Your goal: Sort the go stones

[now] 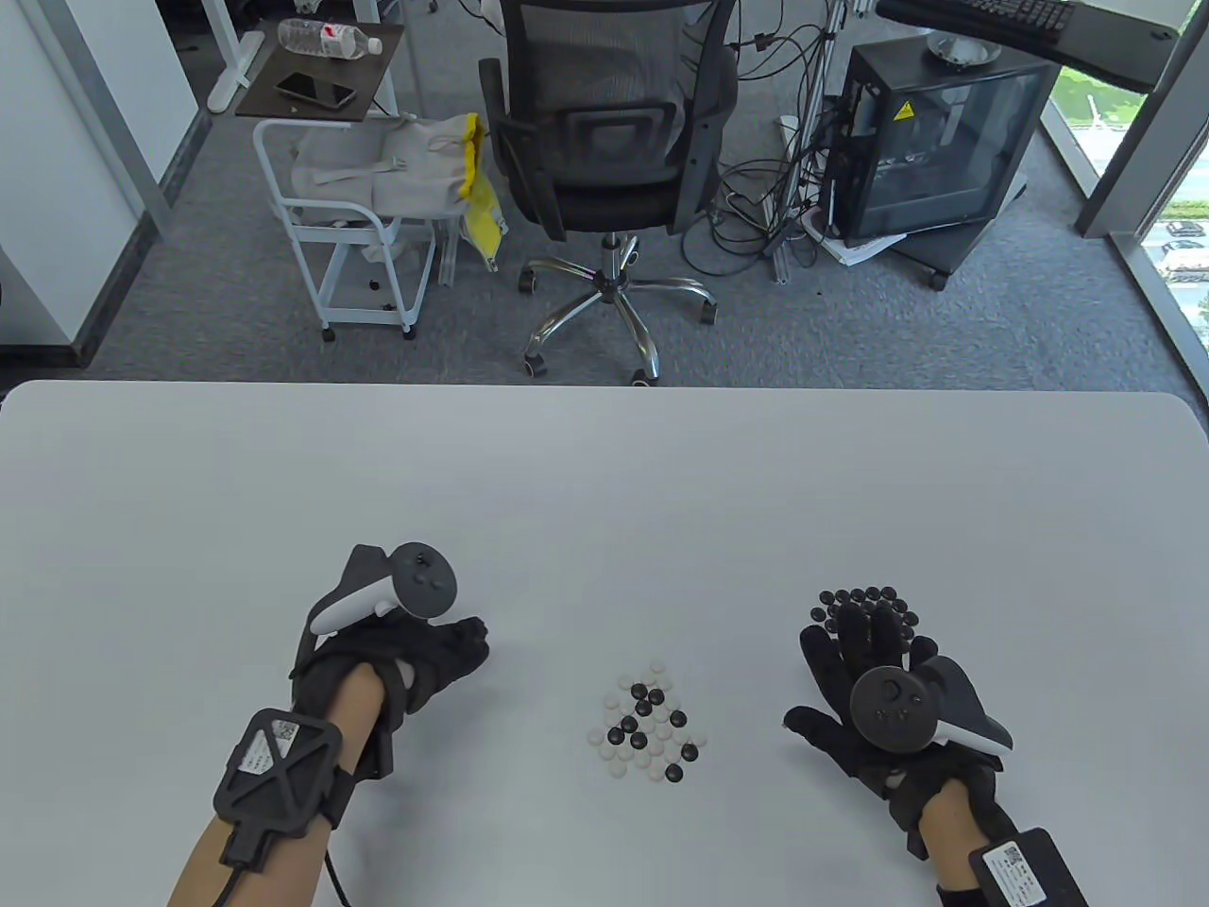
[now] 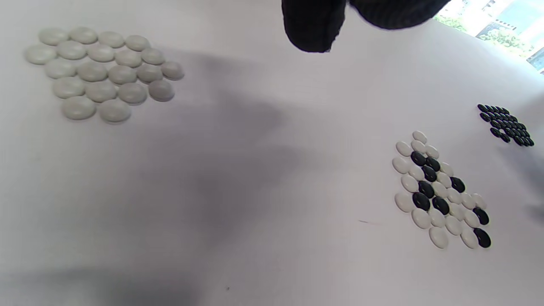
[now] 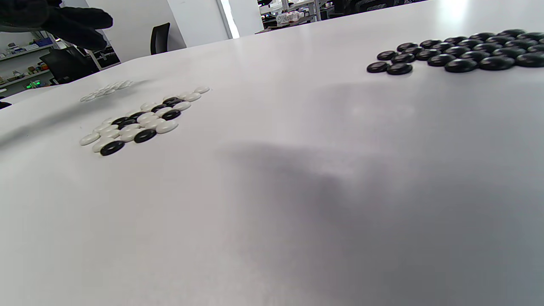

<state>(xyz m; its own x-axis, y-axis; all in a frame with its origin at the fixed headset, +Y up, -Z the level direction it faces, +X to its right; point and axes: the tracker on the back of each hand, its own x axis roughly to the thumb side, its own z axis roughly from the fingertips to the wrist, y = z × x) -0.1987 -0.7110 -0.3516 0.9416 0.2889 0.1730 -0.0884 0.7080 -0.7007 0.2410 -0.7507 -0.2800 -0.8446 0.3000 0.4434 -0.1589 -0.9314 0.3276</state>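
Lying flat with straight fingers, right hand (image 1: 869, 680) partly hiding black stones (image 1: 864, 605) on desk (image 1: 604, 472), left hand (image 1: 416, 661) loosely curled, holding nothing, covering white stones (image 2: 102, 72), mixed stones (image 1: 647, 723) between, wrist labels unreadable.

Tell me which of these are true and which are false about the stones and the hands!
1. The mixed pile lies between the two hands. True.
2. The white pile has black stones in it. False: it holds only white ones.
3. The right hand is flat, fingers straight, by the black pile. True.
4. The left hand holds a stone from the mixed pile. False: it is off to that pile's left, not touching it, and no stone shows in it.
5. The black pile touches the mixed pile. False: bare table lies between them.
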